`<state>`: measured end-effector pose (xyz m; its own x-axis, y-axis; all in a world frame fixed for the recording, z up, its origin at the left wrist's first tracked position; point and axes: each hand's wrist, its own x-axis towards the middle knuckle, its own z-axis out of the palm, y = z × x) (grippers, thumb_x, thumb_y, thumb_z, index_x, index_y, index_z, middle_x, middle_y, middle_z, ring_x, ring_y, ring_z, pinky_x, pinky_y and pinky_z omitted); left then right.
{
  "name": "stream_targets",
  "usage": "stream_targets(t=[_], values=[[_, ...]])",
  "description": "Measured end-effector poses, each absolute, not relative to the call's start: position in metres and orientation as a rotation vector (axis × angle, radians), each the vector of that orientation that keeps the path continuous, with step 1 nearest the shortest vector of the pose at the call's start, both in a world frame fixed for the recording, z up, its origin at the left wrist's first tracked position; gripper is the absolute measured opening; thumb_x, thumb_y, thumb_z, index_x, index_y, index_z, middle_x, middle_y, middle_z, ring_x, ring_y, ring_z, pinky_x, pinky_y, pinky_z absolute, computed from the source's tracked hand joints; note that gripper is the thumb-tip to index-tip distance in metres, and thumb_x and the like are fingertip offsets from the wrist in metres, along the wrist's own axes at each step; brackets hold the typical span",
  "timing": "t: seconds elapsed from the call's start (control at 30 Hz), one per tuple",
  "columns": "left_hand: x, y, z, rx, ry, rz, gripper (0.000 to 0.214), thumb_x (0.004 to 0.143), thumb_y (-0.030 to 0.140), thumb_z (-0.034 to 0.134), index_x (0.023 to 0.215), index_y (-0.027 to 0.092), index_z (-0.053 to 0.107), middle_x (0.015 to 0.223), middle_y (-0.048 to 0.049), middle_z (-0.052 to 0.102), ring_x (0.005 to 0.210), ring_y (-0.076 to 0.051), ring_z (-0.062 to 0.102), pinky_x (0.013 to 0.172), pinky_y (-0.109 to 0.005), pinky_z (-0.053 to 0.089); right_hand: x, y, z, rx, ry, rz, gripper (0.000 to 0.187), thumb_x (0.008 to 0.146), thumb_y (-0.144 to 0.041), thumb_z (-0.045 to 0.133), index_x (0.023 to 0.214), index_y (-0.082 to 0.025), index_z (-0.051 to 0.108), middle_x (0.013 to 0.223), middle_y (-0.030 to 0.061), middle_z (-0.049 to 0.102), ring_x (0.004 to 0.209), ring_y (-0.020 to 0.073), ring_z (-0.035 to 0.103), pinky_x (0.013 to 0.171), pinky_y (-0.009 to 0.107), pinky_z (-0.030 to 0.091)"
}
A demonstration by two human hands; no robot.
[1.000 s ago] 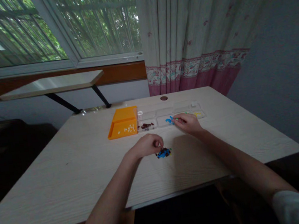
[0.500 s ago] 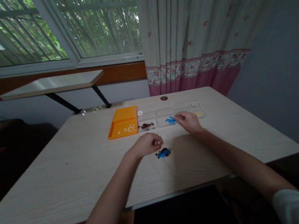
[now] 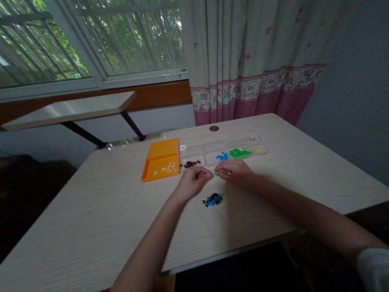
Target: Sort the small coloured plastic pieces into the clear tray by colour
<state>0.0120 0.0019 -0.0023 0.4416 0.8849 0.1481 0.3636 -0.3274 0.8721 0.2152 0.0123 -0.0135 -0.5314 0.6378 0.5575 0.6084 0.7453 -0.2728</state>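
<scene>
1. Nearest to us, our two forearms reach out over the pale wooden table (image 3: 85, 233). A light sleeve (image 3: 387, 269) shows at the right arm's near end.
2. A small pile of pieces (image 3: 213, 199), dark ones mixed with blue, lies on the table just in front of both hands and touches neither. The heap is a little wider than deep, with its long axis running left to right.
3. Our left hand (image 3: 192, 182) rests on the table with its fingers curled together into a loose fist that points right.
4. Our right hand (image 3: 234, 170) lies just beside it with its fingers drawn together and pointing left. The two sets of fingertips almost meet above the pile. We cannot tell whether either hand pinches a piece.
5. Just beyond the hands lies a clear compartment box (image 3: 215, 145), its long axis running left to right along the table's far edge. Its near row holds brown pieces (image 3: 191, 163), blue pieces (image 3: 221, 156), green pieces (image 3: 239, 152) and yellow pieces (image 3: 258, 148), in that order from left to right. Any marking on it is too small for us to read.
6. An orange tray (image 3: 162, 159) touches the box's left end and holds a few white pieces (image 3: 169, 168).
7. Farther off, a round brown cap (image 3: 214, 128) sits near the table's far edge.
8. Behind the table are a patterned curtain (image 3: 239, 42) with a pink hem and a window (image 3: 97, 35).
</scene>
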Motion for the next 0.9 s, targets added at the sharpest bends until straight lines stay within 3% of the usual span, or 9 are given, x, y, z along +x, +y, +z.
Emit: stream_targets(t=[0.3,0.67,0.9], values=[[0.018,0.005,-0.01,1.539,1.083,0.953,0.031,0.062,0.039,0.068,0.071,0.009,0.067,0.056,-0.0013,0.057,0.05,-0.008,0.043,0.049,-0.02,0.03,0.206,0.002,-0.011,-0.849,-2.184,-0.02,0.017,0.083,-0.032,0.054,0.079,-0.019,0.064,0.068,0.001,0.064,0.058,0.0086,0.056,0.059,0.019,0.04],[0.017,0.003,-0.002,1.548,1.118,0.951,0.033,0.06,0.04,0.069,0.071,0.009,0.068,0.049,0.0009,0.053,0.045,-0.006,0.035,0.044,-0.019,0.022,0.208,0.004,-0.009,-0.824,-2.165,-0.051,0.013,0.082,-0.026,0.055,0.081,-0.019,0.065,0.068,0.0006,0.064,0.059,0.0088,0.057,0.059,0.019,0.041],[0.014,0.004,-0.001,1.642,1.181,0.963,0.028,0.065,0.036,0.065,0.073,0.009,0.069,0.057,-0.0023,0.059,0.048,-0.007,0.041,0.046,-0.02,0.028,0.217,0.006,0.004,-0.819,-1.946,-0.109,0.016,0.082,-0.029,0.055,0.077,-0.018,0.066,0.064,0.0015,0.062,0.053,0.0085,0.052,0.055,0.02,0.041]])
